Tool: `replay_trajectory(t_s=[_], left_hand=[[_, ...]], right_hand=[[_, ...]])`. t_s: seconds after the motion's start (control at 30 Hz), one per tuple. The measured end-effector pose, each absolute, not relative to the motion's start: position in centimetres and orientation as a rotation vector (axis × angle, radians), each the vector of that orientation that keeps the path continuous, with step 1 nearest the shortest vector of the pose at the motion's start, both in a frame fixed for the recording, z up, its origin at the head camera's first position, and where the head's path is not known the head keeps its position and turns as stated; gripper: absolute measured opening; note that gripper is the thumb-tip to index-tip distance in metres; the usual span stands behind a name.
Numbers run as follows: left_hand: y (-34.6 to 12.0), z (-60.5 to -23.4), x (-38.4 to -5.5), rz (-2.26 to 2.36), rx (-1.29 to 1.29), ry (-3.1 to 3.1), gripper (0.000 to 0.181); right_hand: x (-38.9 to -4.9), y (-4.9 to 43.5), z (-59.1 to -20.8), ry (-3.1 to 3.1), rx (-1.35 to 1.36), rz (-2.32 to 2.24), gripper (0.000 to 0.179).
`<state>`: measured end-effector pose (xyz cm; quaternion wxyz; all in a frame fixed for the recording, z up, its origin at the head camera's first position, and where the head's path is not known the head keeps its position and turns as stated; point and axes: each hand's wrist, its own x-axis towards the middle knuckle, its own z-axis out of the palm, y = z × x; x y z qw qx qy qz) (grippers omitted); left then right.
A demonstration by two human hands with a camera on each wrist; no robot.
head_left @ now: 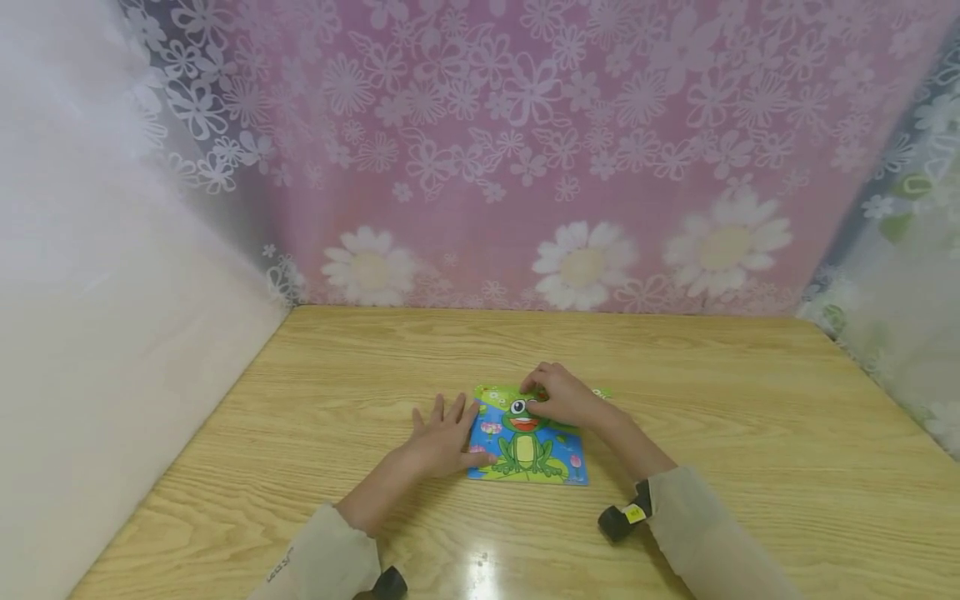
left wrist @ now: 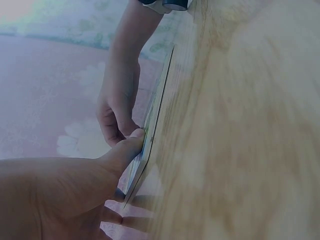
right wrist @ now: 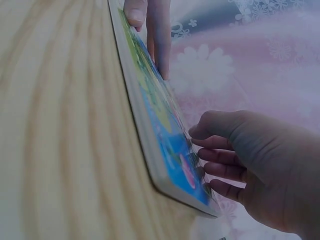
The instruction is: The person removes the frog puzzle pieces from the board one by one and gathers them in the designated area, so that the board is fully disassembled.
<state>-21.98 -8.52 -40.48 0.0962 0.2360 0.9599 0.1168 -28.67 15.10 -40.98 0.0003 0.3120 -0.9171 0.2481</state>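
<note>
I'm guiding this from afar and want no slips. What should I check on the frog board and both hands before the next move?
1. Frog board lying on the table: ok.
2. Left hand steadying it: ok, thumb on the board near its left edge.
3. Right hand at the board: ok, over the upper right part.
4. Frog's face uncovered: not ok, right fingers partly hide one eye.
5. Loose piece pinched in the right hand: cannot tell.
</note>
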Motion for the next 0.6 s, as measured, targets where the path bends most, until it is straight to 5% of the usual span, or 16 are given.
replay_trajectory(t_s=[0.6], left_hand=[[-8.41,-40.73,-22.27,0.34,0.702,2.844,0.088]], right_hand=[[-28.78,15.81,-40.21,-2.945,1.067,0.905,0.036]])
